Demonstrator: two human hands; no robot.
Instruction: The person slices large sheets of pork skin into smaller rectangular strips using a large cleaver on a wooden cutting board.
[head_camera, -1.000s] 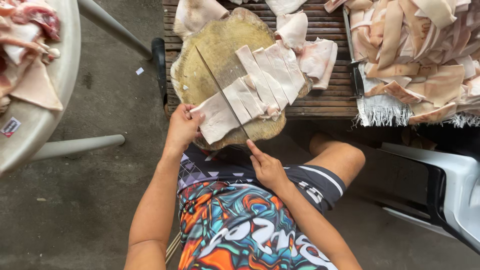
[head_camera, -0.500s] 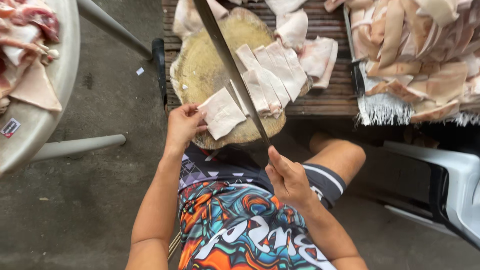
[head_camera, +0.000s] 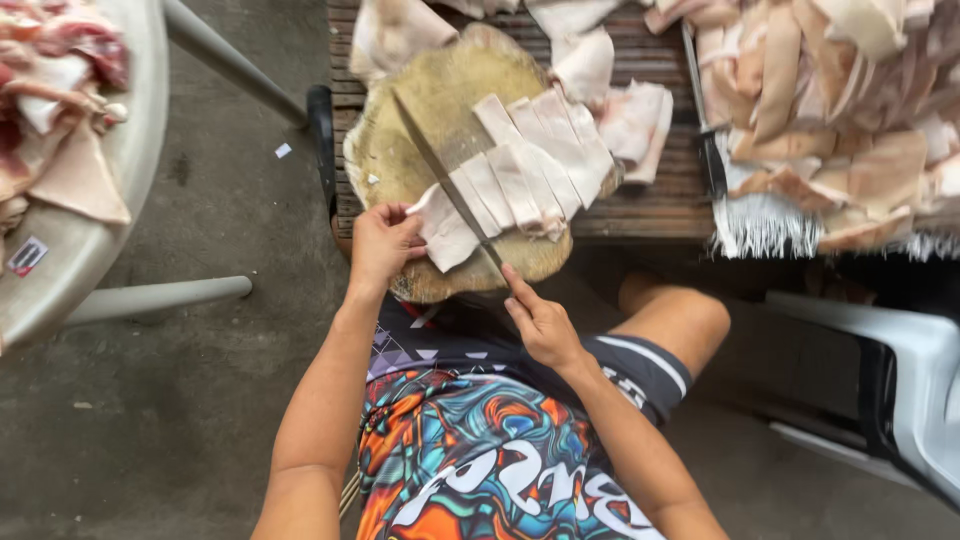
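Observation:
A round wooden chopping block (head_camera: 430, 95) lies on a slatted wooden table (head_camera: 640, 205). A slab of pale pork skin (head_camera: 445, 235) rests on it, with cut strips (head_camera: 540, 165) fanned to its right. My left hand (head_camera: 383, 243) pins the uncut end of the slab at the block's near-left edge. My right hand (head_camera: 540, 320) grips the handle of a long cleaver (head_camera: 445, 180), whose blade lies down across the slab between the uncut end and the strips.
More skin pieces (head_camera: 610, 110) lie beyond the block, and a big heap (head_camera: 840, 110) covers the table's right side. A second knife (head_camera: 705, 140) lies beside that heap. A round metal table (head_camera: 95, 250) with meat stands left; a white plastic chair (head_camera: 900, 370) right.
The cleaver rose high half a second ago and has come down again onto the slab, slightly left of the earlier cut. My left hand stayed on the slab.

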